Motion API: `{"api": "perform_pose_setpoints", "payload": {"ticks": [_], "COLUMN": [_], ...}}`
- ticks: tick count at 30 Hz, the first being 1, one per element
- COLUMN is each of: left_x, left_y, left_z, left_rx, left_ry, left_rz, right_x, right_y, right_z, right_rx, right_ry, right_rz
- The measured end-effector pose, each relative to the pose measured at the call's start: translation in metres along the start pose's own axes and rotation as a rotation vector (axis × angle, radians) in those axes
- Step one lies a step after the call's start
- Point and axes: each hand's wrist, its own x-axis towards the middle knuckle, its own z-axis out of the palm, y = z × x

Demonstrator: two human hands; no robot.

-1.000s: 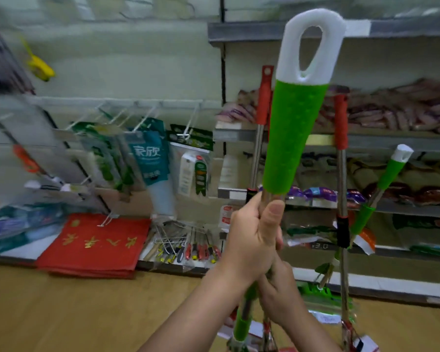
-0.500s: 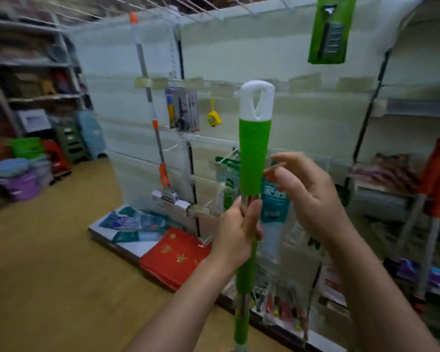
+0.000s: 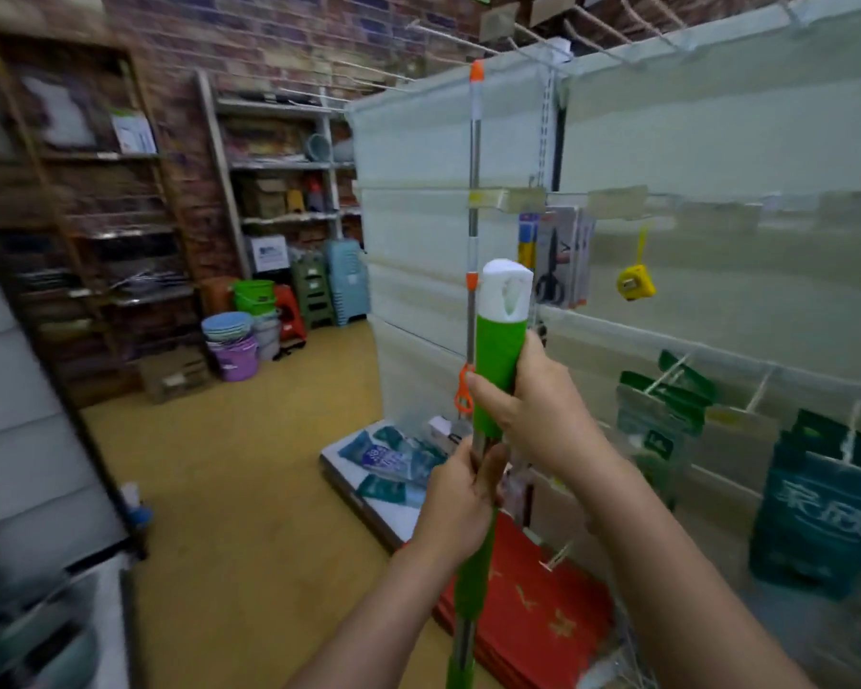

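Fingers [image 3: 488,392] of right hand [image 3: 538,415] now curled round green handle [image 3: 500,350], left hand [image 3: 461,504] gripping below.

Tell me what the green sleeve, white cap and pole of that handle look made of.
The green sleeve looks like soft rubber or foam: matte, no glare. The white cap is probably hard plastic: smooth, moulded with a hanging hole. The pole looks like metal: silvery and shiny, though blurred.

Tan floor [image 3: 229,489]: purple bucket [image 3: 237,363] w/ basins [image 3: 227,326] stacked on top, cardboard box [image 3: 175,375] beside it, plastic stools [image 3: 314,295] further back. Low shelf base [image 3: 369,509]: blue packets [image 3: 386,457] at far end, red packets [image 3: 543,604] nearer.
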Motion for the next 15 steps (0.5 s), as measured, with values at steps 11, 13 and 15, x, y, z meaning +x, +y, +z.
{"api": "perform_pose_setpoints", "payload": {"ticks": [11, 13, 15], "left_x": [0.129, 0.158, 0.189], "left_y": [-0.080, -0.092, -0.103], "left_z": [-0.118, -0.132, -0.148], "left_rx": [0.576, 0.559, 0.545], "left_ry": [-0.014, -0.024, -0.020], "left_rz": [-0.281, -0.290, -0.292], "right_x": [0.171, 0.200, 0.231], "right_y": [-0.004, -0.004, -0.004], "right_z": [0.125, 0.143, 0.161], "right_rx": [0.014, -0.006, -0.029], "right_ry": [-0.131, -0.138, -0.121], "right_rz": [-0.105, -0.124, -0.146]}}
